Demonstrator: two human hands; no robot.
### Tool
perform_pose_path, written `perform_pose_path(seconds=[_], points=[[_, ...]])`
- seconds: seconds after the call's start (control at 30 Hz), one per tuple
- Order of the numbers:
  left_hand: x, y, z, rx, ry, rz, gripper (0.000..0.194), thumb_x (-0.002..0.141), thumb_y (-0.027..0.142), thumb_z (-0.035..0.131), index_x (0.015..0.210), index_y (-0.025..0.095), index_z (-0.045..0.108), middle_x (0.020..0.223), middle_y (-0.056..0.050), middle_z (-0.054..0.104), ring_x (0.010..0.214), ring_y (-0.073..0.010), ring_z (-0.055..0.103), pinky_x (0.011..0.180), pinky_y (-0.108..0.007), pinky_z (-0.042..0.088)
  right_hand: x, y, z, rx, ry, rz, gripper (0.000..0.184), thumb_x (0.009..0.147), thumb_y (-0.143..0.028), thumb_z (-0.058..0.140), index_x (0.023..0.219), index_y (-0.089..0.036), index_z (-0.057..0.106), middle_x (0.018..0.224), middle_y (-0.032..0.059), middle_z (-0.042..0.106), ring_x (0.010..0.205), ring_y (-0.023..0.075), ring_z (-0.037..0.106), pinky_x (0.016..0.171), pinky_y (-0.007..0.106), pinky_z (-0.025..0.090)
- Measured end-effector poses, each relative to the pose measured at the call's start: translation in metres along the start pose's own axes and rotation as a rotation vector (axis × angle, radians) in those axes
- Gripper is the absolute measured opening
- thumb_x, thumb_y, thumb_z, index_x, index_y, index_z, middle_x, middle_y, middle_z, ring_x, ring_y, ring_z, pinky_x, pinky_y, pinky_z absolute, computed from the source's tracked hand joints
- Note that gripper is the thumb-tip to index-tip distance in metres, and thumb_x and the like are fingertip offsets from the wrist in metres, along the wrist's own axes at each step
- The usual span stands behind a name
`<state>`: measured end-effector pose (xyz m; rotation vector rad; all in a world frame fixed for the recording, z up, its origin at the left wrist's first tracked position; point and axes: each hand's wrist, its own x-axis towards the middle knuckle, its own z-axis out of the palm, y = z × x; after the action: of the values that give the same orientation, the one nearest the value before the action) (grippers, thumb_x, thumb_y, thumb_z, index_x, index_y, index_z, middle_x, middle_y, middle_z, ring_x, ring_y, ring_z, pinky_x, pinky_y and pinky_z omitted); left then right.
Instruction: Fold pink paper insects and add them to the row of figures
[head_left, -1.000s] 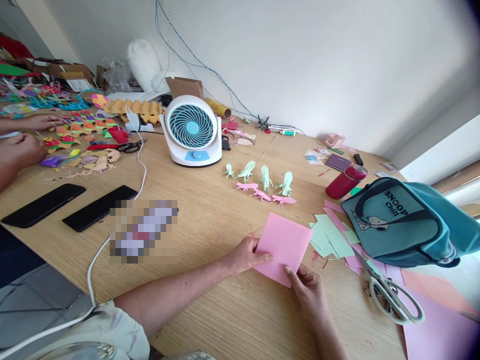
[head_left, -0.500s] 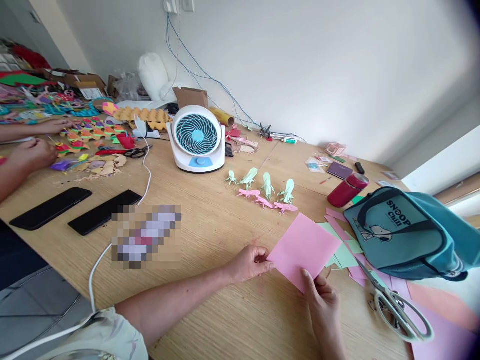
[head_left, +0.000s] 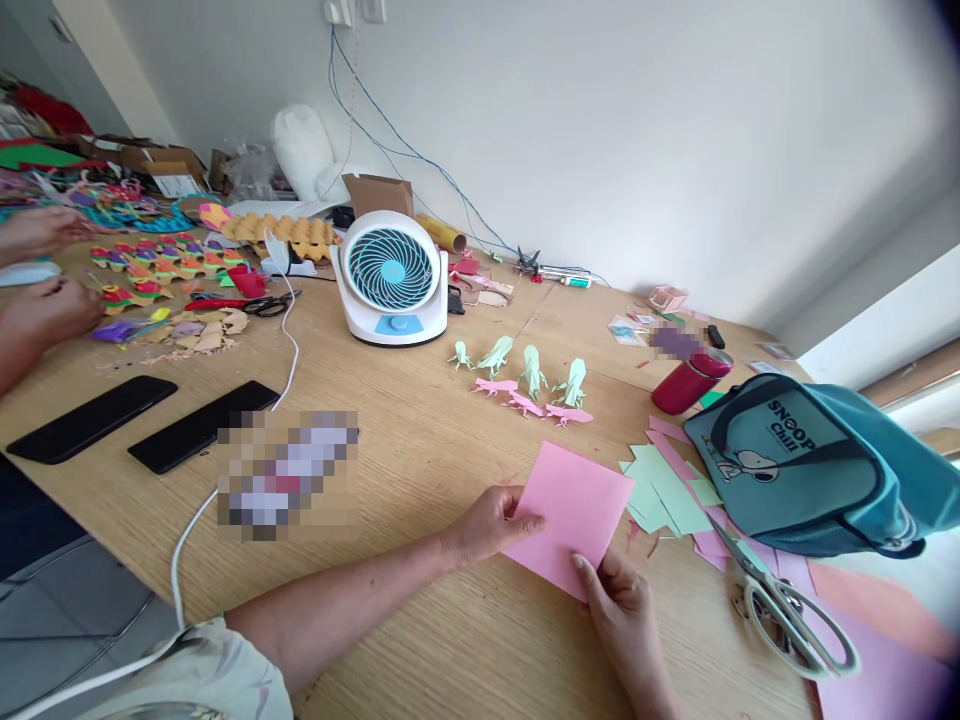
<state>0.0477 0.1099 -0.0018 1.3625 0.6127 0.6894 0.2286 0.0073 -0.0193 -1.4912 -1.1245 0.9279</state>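
Note:
A square of pink paper [head_left: 574, 510] is held flat above the table between both hands. My left hand [head_left: 491, 522] pinches its left edge, thumb on top. At the lower right edge, my right hand [head_left: 619, 595] grips it with the thumb on its face and the fingers beneath. Beyond the paper stand several folded green paper insects [head_left: 532, 372], with pink paper insects [head_left: 523, 403] in front of them. Pale green paper pieces [head_left: 660, 490] lie just right of the square. Large scissors [head_left: 787, 605] rest to the right of my right hand.
A teal bag [head_left: 795, 465] and a red bottle [head_left: 684, 385] stand at the right. A white fan [head_left: 394, 280] is at the back, and two black phones [head_left: 202, 425] lie at the left. Another person's hands [head_left: 56, 310] work by painted carton pieces [head_left: 169, 260]. A white cable [head_left: 199, 525] crosses the table.
The pink paper swung right and turned, with the left hand at its corner, then came back left with the left thumb on it again. The other person's hands shifted left.

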Motion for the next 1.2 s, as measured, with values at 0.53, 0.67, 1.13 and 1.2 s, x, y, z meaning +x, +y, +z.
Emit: perform_pose_path(seconds=[0.53,0.67,1.13,1.2], points=[[0.002,-0.001,-0.001,-0.134,0.119,-0.084,0.046,0.072,0.052,0.075,0.087,0.01,0.069,0.079,-0.004,0.065,0.071,-0.0132,0.054,0.065,-0.022,0.042,-0.001,-0.001,0.002,-0.183,-0.187,-0.114,0.038,0.086,-0.043,0.064,0.057,-0.018,0.062,0.051,-0.0024,0.05,0.05,0.0109,0.038,0.049,0.024,0.029],[0.002,-0.004,-0.001,-0.156,0.145,-0.095,0.043,0.072,0.05,0.077,0.081,0.01,0.067,0.076,-0.003,0.064,0.069,-0.0122,0.052,0.063,-0.022,0.041,0.0,0.001,0.002,-0.218,-0.185,-0.128,0.039,0.088,-0.041,0.061,0.057,-0.018,0.057,0.051,-0.0031,0.047,0.051,0.0105,0.037,0.05,0.024,0.028],[0.01,-0.013,-0.011,-0.266,0.292,-0.094,0.042,0.075,0.049,0.075,0.096,0.012,0.069,0.089,-0.006,0.071,0.078,-0.0152,0.061,0.071,-0.024,0.048,0.021,0.009,-0.035,-0.527,0.202,-0.105,0.037,0.092,-0.05,0.046,0.086,-0.019,0.066,0.08,0.0053,0.067,0.071,0.0189,0.06,0.066,0.028,0.046],[0.01,-0.013,-0.011,-0.278,0.292,-0.097,0.043,0.075,0.048,0.075,0.096,0.012,0.07,0.089,-0.006,0.071,0.078,-0.0155,0.062,0.072,-0.025,0.049,0.037,0.014,-0.054,-0.65,0.322,-0.067,0.039,0.092,-0.048,0.042,0.1,-0.018,0.066,0.094,0.0102,0.069,0.081,0.0232,0.063,0.073,0.033,0.049]])
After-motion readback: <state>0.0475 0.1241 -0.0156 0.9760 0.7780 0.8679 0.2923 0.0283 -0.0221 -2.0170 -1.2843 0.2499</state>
